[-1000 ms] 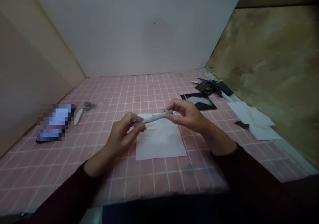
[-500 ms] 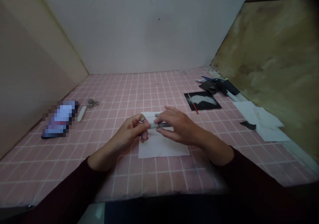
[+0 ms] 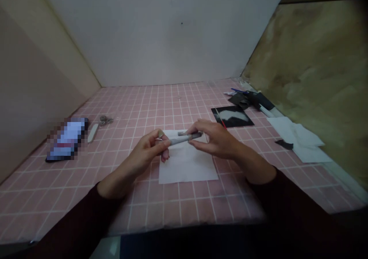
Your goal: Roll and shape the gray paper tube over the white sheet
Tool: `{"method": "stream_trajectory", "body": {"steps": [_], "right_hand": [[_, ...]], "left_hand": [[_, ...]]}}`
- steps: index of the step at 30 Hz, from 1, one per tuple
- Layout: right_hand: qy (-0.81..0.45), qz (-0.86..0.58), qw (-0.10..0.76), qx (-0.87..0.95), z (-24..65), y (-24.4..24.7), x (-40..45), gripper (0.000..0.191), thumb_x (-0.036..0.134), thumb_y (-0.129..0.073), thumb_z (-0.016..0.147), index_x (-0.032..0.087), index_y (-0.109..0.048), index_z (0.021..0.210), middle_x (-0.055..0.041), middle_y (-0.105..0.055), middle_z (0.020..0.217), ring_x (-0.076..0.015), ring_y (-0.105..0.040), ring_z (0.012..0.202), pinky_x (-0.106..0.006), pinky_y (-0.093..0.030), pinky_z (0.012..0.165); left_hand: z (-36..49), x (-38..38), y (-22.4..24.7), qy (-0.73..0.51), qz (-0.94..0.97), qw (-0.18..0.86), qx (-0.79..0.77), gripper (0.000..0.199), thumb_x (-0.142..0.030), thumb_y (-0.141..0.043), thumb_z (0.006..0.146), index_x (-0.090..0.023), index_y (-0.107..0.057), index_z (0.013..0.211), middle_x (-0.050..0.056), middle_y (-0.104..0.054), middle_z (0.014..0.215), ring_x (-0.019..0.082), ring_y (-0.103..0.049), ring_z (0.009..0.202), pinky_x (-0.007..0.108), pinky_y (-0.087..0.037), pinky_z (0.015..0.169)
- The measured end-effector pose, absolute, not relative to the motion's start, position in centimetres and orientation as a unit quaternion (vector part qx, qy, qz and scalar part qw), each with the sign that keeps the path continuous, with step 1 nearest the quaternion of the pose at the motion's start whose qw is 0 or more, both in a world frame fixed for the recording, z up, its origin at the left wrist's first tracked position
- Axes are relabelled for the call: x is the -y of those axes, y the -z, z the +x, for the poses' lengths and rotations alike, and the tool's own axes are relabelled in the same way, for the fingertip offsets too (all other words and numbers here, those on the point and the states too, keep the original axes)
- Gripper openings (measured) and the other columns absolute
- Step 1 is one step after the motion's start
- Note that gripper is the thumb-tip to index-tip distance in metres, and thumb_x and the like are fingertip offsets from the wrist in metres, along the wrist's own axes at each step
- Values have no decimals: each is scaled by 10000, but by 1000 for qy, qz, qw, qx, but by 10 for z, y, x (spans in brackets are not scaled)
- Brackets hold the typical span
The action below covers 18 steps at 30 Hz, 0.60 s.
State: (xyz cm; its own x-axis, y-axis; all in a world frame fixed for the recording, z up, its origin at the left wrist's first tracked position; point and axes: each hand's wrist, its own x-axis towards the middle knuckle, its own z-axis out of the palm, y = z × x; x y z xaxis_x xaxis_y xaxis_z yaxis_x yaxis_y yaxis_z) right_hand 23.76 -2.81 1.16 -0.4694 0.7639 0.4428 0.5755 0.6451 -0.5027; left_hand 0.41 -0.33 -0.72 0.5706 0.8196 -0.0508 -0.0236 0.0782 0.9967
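My left hand (image 3: 150, 147) is closed around the near end of a slim grey-white stick (image 3: 180, 140), which looks like a rolled paper stump with a darker right end. The stick slants up to the right above a white paper sheet (image 3: 188, 170). My right hand (image 3: 217, 137) has its thumb and fingers closed on the dark end. Just behind the stick, a short grey piece (image 3: 181, 133) shows partly over the sheet; my right fingers hide its remainder. The left end of the stick is covered by my left fingers.
On the right lies a black sheet with white powder (image 3: 244, 121) and a red-ended thin stick (image 3: 221, 119). Beyond are dark sheets (image 3: 240, 101) and white papers (image 3: 310, 151). A phone (image 3: 67, 138), white flat strip (image 3: 92, 133) and small grey object (image 3: 103, 118) lie left. Walls enclose the table.
My right hand has slid right and slightly away along the stick, so more of it shows between my hands. The stick's right end is now tilted upward in view.
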Motion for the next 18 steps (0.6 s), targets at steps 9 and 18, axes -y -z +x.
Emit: {"method": "stream_trajectory", "body": {"steps": [9, 18], "right_hand": [[-324, -420, 359, 767, 243, -13, 25, 148, 283, -671, 830, 160, -647, 909, -17, -647, 822, -138, -589, 750, -272, -453, 693], [-371, -399, 375, 750, 245, -13, 23, 131, 269, -688, 814, 159, -662, 880, -11, -642, 809, -126, -577, 740, -263, -450, 678]], "left_hand": [[4, 6, 0, -372, 668, 573, -295, 184, -279, -690, 875, -179, -542, 833, -9, -644, 715, 108, -606, 638, 222, -495, 604], [-4, 9, 6, -374, 790, 376, -308, 74, -260, -657, 911, -198, -630, 941, 37, -666, 871, 163, -649, 791, 295, -509, 729]]}}
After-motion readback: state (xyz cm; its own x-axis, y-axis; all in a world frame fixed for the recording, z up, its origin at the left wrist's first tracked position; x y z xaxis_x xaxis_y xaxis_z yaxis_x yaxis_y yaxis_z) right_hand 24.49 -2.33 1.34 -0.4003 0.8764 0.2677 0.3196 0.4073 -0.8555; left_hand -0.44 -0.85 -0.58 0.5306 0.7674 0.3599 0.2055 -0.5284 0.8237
